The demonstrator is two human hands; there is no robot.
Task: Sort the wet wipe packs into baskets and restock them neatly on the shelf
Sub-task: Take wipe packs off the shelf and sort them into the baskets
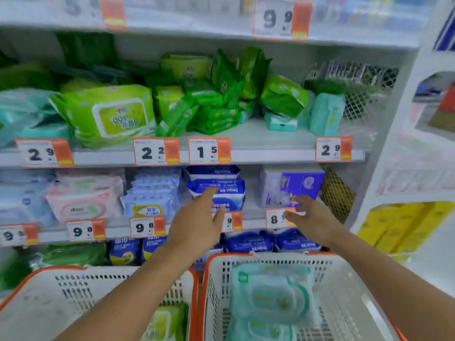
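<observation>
Both hands reach forward toward the middle shelf (pixel 118 232), above two white baskets with orange rims. The left hand (pixel 197 222) is extended with fingers spread and loose; its fingertips lie in front of the blue packs (pixel 221 190) stacked at the shelf's front edge. Whether they touch the packs cannot be told. It holds nothing. The right hand (pixel 307 217) is also empty, fingers spread, and hovers at the shelf's front edge, covering part of a price tag (pixel 274 219) just below the purple box (pixel 293 183).

The right basket (pixel 344 291) holds pale teal packs (pixel 273 296), one lying over another near its left wall. The left basket (pixel 49 299) shows a green pack (pixel 162 323) at its near right corner; the rest of its floor is bare.

On the upper shelf (pixel 258 141), green packs (pixel 216 99) lie in a loose, untidy heap at the centre. A large green pack (pixel 110 114) leans over the front edge at the left. Teal packs (pixel 325 114) stand toward the right end, beside a wire mesh divider (pixel 359 94).

On the middle shelf, pink packs (pixel 83 200) sit left of centre, and light blue packs (pixel 152 193) stand between them and the blue packs. The bottom shelf carries further blue packs, partly hidden behind the baskets. The frame is motion-blurred; label text is unreadable.
</observation>
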